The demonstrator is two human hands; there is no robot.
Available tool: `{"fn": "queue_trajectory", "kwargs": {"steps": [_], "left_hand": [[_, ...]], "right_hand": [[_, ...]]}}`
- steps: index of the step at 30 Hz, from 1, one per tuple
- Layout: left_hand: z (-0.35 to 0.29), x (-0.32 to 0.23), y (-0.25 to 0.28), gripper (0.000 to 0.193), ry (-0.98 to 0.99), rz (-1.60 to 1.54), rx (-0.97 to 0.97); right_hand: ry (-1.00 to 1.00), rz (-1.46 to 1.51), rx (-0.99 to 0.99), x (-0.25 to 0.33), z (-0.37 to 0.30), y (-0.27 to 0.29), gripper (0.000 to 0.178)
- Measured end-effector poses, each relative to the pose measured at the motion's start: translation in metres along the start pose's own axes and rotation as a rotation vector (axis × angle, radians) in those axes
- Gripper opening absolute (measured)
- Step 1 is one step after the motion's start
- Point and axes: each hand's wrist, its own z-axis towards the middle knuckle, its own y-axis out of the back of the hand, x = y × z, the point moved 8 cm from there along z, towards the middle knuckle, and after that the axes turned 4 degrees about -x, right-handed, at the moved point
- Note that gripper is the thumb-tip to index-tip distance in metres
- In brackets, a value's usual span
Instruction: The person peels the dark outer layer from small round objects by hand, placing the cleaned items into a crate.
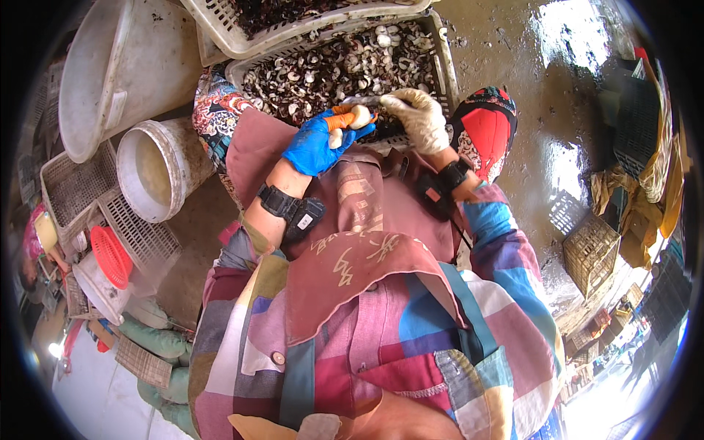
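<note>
My left hand [317,147], in a blue glove with orange finger covers, is closed around a few pale rounded pieces [359,116]. One of them sits between the fingertips and another [335,138] lies against the palm. Close on its right, my right hand [419,121] wears a soiled white glove and has its fingers closed. A thin greyish blade-like tool [361,100] reaches from these fingers toward the left hand; its handle is hidden. Just beyond both hands stands a pale plastic crate [444,55] holding many whitish curled pieces [345,62] mixed with dark reddish-brown bits.
A second crate [238,45] overlaps the first at the far side. To the left are a large pale tub [92,81], a white bucket [139,172], slatted baskets [73,176] and a red basket [110,257]. Wet floor [513,44] and a brownish crate [590,253] lie right.
</note>
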Motion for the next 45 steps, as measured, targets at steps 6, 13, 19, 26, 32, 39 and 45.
{"fn": "queue_trajectory", "kwargs": {"steps": [6,13,19,26,32,39,45], "left_hand": [[0.002,-0.007,0.006,0.038,-0.023,-0.08,0.158],[-0.001,-0.006,0.006,0.031,-0.132,-0.067,-0.04],[-0.005,-0.004,-0.002,0.023,-0.027,0.086,-0.018],[-0.004,-0.007,-0.002,0.042,-0.048,0.197,-0.022],[-0.004,-0.01,-0.002,0.04,-0.08,0.257,-0.098],[-0.007,-0.011,0.002,0.066,-0.088,0.243,-0.153],[-0.009,-0.016,-0.005,0.076,-0.221,0.273,-0.117]], "right_hand": [[0.077,-0.004,-0.034,0.016,-0.009,-0.003,0.017],[0.036,-0.097,-0.034,0.0,0.001,0.015,0.018],[0.057,-0.237,-0.098,0.008,-0.002,0.017,0.018],[0.435,-0.346,-0.114,0.038,-0.013,-0.001,0.016],[0.337,-0.244,-0.019,0.043,-0.013,-0.005,0.014],[-0.007,0.015,-0.1,-0.012,0.001,0.015,0.017],[-0.254,-0.036,0.037,-0.027,-0.011,-0.008,0.017]]}}
